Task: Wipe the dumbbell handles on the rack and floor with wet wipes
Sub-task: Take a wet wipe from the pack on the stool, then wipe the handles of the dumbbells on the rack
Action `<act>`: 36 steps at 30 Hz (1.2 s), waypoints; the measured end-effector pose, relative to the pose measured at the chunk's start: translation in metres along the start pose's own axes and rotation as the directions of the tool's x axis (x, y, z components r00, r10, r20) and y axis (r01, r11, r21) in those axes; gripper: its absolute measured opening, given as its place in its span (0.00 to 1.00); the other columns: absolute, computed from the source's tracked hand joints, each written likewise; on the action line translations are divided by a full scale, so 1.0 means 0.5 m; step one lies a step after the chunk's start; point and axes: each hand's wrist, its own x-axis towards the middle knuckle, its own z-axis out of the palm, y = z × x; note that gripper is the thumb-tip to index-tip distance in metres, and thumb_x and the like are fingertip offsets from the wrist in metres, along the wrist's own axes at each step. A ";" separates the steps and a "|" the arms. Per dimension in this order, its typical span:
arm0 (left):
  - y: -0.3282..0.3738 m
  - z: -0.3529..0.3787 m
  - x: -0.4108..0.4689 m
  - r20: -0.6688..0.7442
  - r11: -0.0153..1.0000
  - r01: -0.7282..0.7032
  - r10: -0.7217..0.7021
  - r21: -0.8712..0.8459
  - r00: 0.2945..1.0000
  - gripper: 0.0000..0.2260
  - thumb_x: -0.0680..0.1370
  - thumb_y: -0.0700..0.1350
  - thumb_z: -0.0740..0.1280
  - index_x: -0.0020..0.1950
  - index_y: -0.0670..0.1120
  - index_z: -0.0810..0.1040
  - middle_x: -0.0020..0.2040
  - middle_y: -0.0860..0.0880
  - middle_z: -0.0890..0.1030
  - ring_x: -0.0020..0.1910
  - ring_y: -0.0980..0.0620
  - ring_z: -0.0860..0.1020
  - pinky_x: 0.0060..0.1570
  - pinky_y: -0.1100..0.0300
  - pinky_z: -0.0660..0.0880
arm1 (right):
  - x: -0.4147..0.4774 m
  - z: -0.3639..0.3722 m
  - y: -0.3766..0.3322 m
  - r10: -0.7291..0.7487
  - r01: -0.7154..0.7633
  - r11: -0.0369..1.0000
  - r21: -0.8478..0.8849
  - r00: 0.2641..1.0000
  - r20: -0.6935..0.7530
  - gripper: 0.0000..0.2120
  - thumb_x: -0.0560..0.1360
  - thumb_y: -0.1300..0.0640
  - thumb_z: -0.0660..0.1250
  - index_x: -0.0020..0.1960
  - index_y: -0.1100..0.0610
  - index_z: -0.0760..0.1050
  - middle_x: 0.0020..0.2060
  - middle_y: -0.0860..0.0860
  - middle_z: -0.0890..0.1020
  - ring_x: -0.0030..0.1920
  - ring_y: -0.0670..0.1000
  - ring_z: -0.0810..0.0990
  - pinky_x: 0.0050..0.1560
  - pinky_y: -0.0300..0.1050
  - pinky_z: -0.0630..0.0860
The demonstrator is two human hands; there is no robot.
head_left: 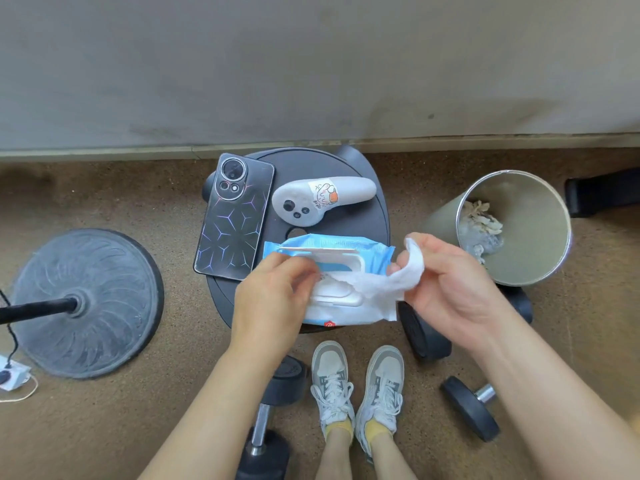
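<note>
Surface [311,168]: round, black; carries the wipes pack [346,251].
Bin [540,237]: right of the surface, crumpled wipes inside.
Dumbbells: one [265,424] left of the shoes, another [472,407] right, both on the floor.
Left hand [273,299]: fingers curled on the wipes pack at its open lid.
Right hand [453,282]: pinches a wet wipe [391,282] stretching from the opening.

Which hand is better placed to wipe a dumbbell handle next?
Right. The right hand grips the wet wipe, and a dumbbell lies on the floor on that side; the left hand holds the wipe pack.
</note>
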 end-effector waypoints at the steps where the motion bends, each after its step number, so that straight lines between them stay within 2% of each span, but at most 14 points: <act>1: 0.008 0.003 0.002 0.007 0.998 -0.002 0.001 0.063 1.000 0.02 0.74 0.45 0.73 0.45 0.51 0.83 0.42 0.52 0.80 0.40 0.47 0.78 0.40 0.53 0.75 | -0.005 -0.005 -0.003 -0.023 0.023 0.999 -0.029 0.999 -0.029 0.12 0.76 0.72 0.54 0.42 0.58 0.69 0.24 0.51 0.72 0.27 0.49 0.68 0.28 0.38 0.63; 4: 0.020 0.010 0.003 0.014 0.990 0.003 -0.005 0.144 1.000 0.03 0.75 0.48 0.70 0.48 0.52 0.81 0.42 0.51 0.80 0.42 0.45 0.78 0.39 0.52 0.75 | -0.026 -0.018 -0.023 -0.122 0.123 0.992 -0.003 0.981 -0.152 0.12 0.80 0.69 0.54 0.41 0.57 0.67 0.22 0.48 0.65 0.22 0.45 0.62 0.23 0.36 0.56; 6: 0.020 0.007 0.004 0.026 0.984 0.002 -0.006 0.179 1.000 0.04 0.77 0.50 0.68 0.49 0.52 0.81 0.43 0.50 0.80 0.44 0.44 0.78 0.39 0.52 0.74 | -0.040 -0.032 -0.041 -0.265 0.203 0.929 -0.308 0.948 -0.174 0.11 0.81 0.62 0.58 0.40 0.54 0.69 0.23 0.45 0.66 0.23 0.43 0.62 0.23 0.34 0.57; 7: 0.020 0.004 0.005 0.039 0.980 0.003 -0.011 0.200 0.999 0.05 0.77 0.50 0.67 0.51 0.52 0.80 0.44 0.50 0.80 0.45 0.43 0.78 0.40 0.52 0.74 | -0.047 -0.040 -0.045 -0.367 0.228 0.739 -0.634 0.925 -0.095 0.08 0.80 0.57 0.62 0.42 0.51 0.72 0.24 0.42 0.69 0.25 0.42 0.65 0.25 0.34 0.61; 9: 0.028 0.000 0.009 0.065 0.965 0.023 -0.041 0.260 0.997 0.07 0.78 0.52 0.65 0.53 0.53 0.79 0.47 0.50 0.81 0.47 0.43 0.78 0.42 0.52 0.74 | -0.056 -0.050 -0.042 -0.299 0.193 0.101 -0.976 0.942 0.155 0.06 0.75 0.47 0.68 0.51 0.43 0.74 0.35 0.38 0.76 0.38 0.40 0.74 0.38 0.37 0.69; 10: 0.033 0.000 0.010 0.069 0.958 0.029 -0.051 0.284 0.996 0.08 0.79 0.52 0.64 0.54 0.53 0.79 0.47 0.50 0.81 0.48 0.43 0.78 0.43 0.52 0.74 | -0.060 -0.054 -0.036 -0.172 0.185 -0.162 -0.969 0.962 0.212 0.11 0.74 0.47 0.69 0.56 0.41 0.75 0.42 0.39 0.78 0.46 0.43 0.77 0.45 0.41 0.71; 12: 0.040 -0.002 0.010 0.049 0.966 0.043 -0.057 0.253 0.997 0.07 0.77 0.51 0.67 0.53 0.51 0.78 0.45 0.51 0.82 0.45 0.44 0.79 0.45 0.51 0.73 | -0.061 -0.057 -0.024 -0.050 0.167 -0.394 -0.904 0.978 0.202 0.10 0.76 0.51 0.67 0.56 0.43 0.78 0.50 0.43 0.81 0.54 0.50 0.78 0.51 0.45 0.73; 14: 0.042 -0.010 0.002 0.042 0.985 0.029 -0.036 0.171 0.998 0.05 0.75 0.48 0.69 0.50 0.50 0.77 0.42 0.52 0.82 0.43 0.44 0.78 0.45 0.51 0.74 | -0.062 -0.060 -0.024 -0.103 0.132 -0.271 -0.953 0.981 0.165 0.07 0.77 0.54 0.65 0.48 0.44 0.81 0.49 0.45 0.83 0.52 0.50 0.80 0.52 0.48 0.76; 16: 0.033 -0.017 -0.014 0.133 0.955 -0.156 0.125 0.254 0.983 0.07 0.73 0.44 0.68 0.50 0.51 0.80 0.46 0.51 0.81 0.46 0.43 0.77 0.43 0.49 0.76 | -0.068 -0.065 -0.025 -0.140 0.098 0.171 -0.980 0.987 0.075 0.10 0.77 0.56 0.66 0.40 0.48 0.81 0.42 0.46 0.84 0.44 0.49 0.82 0.48 0.50 0.78; 18: 0.026 -0.019 -0.034 0.278 0.865 -0.288 0.181 0.410 0.943 0.19 0.68 0.38 0.68 0.57 0.53 0.79 0.53 0.50 0.78 0.50 0.43 0.74 0.41 0.48 0.75 | -0.081 -0.063 -0.030 -0.097 0.079 0.660 -0.747 0.995 0.019 0.10 0.78 0.61 0.65 0.42 0.53 0.83 0.37 0.49 0.84 0.38 0.48 0.80 0.45 0.48 0.76; 20: 0.024 -0.029 -0.042 0.318 0.818 -0.336 0.199 0.467 0.927 0.25 0.65 0.36 0.66 0.59 0.53 0.77 0.56 0.51 0.76 0.52 0.45 0.73 0.42 0.48 0.74 | -0.101 -0.055 -0.026 0.003 0.025 0.937 -0.349 0.997 0.079 0.09 0.75 0.67 0.62 0.48 0.61 0.81 0.33 0.51 0.83 0.34 0.46 0.80 0.44 0.45 0.74; 25: 0.075 -0.077 -0.025 -0.099 0.928 -0.202 0.243 0.312 0.965 0.20 0.65 0.32 0.58 0.53 0.42 0.80 0.51 0.43 0.78 0.49 0.43 0.72 0.39 0.52 0.73 | -0.141 -0.077 -0.009 0.038 -0.061 0.994 0.092 0.971 0.236 0.24 0.62 0.63 0.77 0.57 0.66 0.79 0.37 0.53 0.80 0.38 0.49 0.80 0.43 0.39 0.79; 32: 0.077 -0.030 -0.069 0.442 0.743 -0.365 0.104 0.561 0.891 0.31 0.59 0.33 0.73 0.62 0.48 0.78 0.61 0.44 0.79 0.52 0.41 0.80 0.39 0.51 0.79 | -0.187 -0.069 0.013 -0.069 0.105 0.982 0.157 0.973 -0.221 0.07 0.69 0.70 0.67 0.45 0.62 0.80 0.35 0.56 0.81 0.35 0.51 0.80 0.39 0.40 0.80; 36: 0.158 -0.047 -0.032 0.442 0.898 -0.192 -0.004 0.397 0.897 0.26 0.74 0.38 0.64 0.72 0.53 0.68 0.70 0.52 0.70 0.64 0.47 0.74 0.57 0.51 0.74 | -0.233 -0.075 0.005 -0.110 0.197 0.968 0.155 0.891 -0.441 0.08 0.73 0.70 0.68 0.47 0.59 0.80 0.36 0.52 0.83 0.35 0.48 0.82 0.37 0.41 0.78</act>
